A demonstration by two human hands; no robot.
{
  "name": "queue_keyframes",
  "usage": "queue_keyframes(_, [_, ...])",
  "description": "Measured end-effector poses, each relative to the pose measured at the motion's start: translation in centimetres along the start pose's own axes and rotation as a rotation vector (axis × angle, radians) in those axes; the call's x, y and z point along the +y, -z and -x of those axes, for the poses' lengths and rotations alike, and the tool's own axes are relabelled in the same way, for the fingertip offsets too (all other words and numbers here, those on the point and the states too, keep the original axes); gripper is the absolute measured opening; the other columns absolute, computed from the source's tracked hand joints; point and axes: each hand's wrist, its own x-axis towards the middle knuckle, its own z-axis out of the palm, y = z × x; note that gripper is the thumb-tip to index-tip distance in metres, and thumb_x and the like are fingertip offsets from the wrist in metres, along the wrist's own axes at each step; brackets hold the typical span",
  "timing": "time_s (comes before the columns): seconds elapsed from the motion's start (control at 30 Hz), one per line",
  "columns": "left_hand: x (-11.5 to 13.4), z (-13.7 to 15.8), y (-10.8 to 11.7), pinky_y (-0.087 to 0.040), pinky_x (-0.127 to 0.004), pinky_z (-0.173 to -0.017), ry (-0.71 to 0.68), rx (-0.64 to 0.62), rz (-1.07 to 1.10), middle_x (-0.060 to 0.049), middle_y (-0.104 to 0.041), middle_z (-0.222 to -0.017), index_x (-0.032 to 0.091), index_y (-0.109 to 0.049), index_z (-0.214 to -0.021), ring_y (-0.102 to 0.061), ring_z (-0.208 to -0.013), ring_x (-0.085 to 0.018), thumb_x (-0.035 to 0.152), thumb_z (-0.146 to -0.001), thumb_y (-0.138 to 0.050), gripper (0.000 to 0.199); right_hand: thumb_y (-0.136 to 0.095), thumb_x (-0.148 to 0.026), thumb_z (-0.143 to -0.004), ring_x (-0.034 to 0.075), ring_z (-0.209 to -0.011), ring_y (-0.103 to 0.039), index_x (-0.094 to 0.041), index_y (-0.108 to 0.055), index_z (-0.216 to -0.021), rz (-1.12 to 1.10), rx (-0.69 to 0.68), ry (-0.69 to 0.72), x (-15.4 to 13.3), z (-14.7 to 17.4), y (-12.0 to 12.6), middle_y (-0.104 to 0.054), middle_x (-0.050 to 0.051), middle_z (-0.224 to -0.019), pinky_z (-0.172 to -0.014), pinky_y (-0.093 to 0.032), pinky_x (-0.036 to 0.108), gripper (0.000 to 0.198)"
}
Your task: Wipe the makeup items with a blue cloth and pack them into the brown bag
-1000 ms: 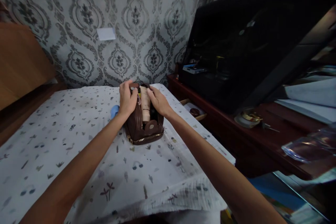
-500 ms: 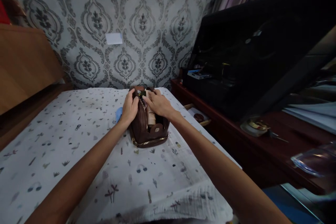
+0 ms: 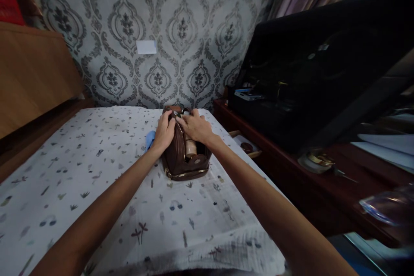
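At far left, a red object [image 3: 9,0] sits atop a brown wooden panel [image 3: 32,73]. Beside it spreads a white cloth [image 3: 106,181] printed with small palms and rainbows. A small blue item [image 3: 150,139] lies on the cloth just beside a brown bag [image 3: 177,159], which stands unzipped near the far edge. The person's left hand [image 3: 164,132] has its grip closed on the bag's left upper edge. A beige tube [image 3: 190,148] lies inside the opening, its upper part covered by the right hand [image 3: 196,128]; whether that grip clasps the tube or merely rests on it cannot be told. Farther right, a drawer [image 3: 256,154] stands open below a large black screen [image 3: 300,73], and a clear dish [image 3: 315,163] holds gold-coloured pieces on the dark red surface [image 3: 347,194].
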Motion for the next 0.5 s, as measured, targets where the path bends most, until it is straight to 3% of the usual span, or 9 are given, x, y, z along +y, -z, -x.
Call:
queue_keyframes(0.1, [-0.3,-0.1,0.2,-0.034,-0.041,-0.121,-0.013,-0.009,0.010,-0.011,-0.060,-0.140,0.020,-0.058,-0.131,-0.052,-0.136,-0.020,0.027,-0.100,-0.038,0.037,-0.023,-0.056,-0.105,0.039,-0.123,-0.049,-0.033,-0.061,-0.138,-0.072,0.011,-0.133,-0.5,0.2,0.2,-0.057,0.016,-0.131,-0.096,-0.047,0.058,0.055])
queue_keyframes(0.33, [-1.0,-0.4,1.1,-0.035,-0.041,-0.122,-0.031,-0.051,0.023,-0.009,-0.062,-0.142,0.019,-0.063,-0.132,-0.054,-0.135,-0.020,0.019,-0.094,-0.040,0.044,-0.025,-0.077,-0.095,0.042,-0.118,-0.055,-0.024,-0.072,-0.116,-0.190,-0.066,-0.216,-1.4,0.2,1.3,-0.054,0.019,-0.131,-0.097,-0.046,0.059,0.074])
queue_keyframes(0.5, [-1.1,-1.0,1.7,-0.036,-0.038,-0.122,-0.045,-0.111,-0.026,-0.007,-0.060,-0.145,0.019,-0.064,-0.132,-0.052,-0.138,-0.019,0.014,-0.085,-0.040,0.053,-0.048,-0.071,-0.091,0.045,-0.122,-0.054,-0.023,-0.067,-0.127,-0.183,-0.118,-0.237,-1.9,0.1,1.8,-0.050,0.019,-0.138,-0.100,-0.045,0.058,0.063])
